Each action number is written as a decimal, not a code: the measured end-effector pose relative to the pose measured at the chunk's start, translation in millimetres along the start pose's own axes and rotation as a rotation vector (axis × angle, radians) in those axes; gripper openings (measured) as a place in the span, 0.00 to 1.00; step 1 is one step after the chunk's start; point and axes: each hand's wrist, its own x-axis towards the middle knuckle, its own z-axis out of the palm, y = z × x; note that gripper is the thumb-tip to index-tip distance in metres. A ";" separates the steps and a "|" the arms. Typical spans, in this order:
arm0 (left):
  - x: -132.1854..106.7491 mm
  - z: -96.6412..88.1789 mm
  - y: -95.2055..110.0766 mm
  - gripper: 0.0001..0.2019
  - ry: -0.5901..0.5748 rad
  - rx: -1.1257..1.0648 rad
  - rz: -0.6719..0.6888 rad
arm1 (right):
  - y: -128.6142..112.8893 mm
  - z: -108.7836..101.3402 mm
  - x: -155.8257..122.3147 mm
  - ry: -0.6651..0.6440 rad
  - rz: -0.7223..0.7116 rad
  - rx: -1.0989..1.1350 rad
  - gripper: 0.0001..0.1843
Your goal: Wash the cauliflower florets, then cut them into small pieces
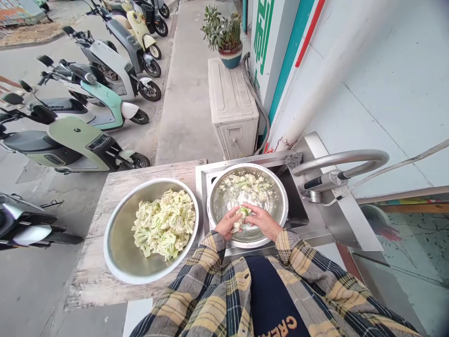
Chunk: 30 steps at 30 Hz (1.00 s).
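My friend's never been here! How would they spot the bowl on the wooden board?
Find the metal sink with the curved tap. Left of it is a weathered wooden board, and on it sits a wide metal bowl. It's heaped with big cauliflower pieces, while its neighbour, the bowl in the sink, has water and small bits.

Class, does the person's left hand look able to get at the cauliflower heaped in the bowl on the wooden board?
Probably yes: the heaped cauliflower lies in an uncovered bowl close by, and the way looks free. The left hand, though, is busy holding a floret with the right hand.
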 end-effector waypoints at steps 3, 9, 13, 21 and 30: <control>-4.5 -5.0 -1.8 0.39 -0.039 0.039 -0.006 | 0.4 6.4 -5.7 -0.091 0.041 -0.012 0.36; -8.7 -14.9 -10.7 0.29 0.039 0.005 0.005 | 0.4 3.4 -6.3 0.014 0.122 -0.006 0.42; -11.4 -24.3 -6.1 0.24 0.110 -0.095 0.046 | 0.7 -20.3 -0.3 0.092 0.075 -0.048 0.34; -18.7 -36.2 17.9 0.20 0.133 -0.237 0.177 | 8.9 -61.6 16.0 -0.105 -0.095 -0.867 0.20; -1.1 -18.5 15.2 0.25 0.158 -0.104 0.070 | -6.9 -55.8 59.9 0.328 -0.065 -1.267 0.18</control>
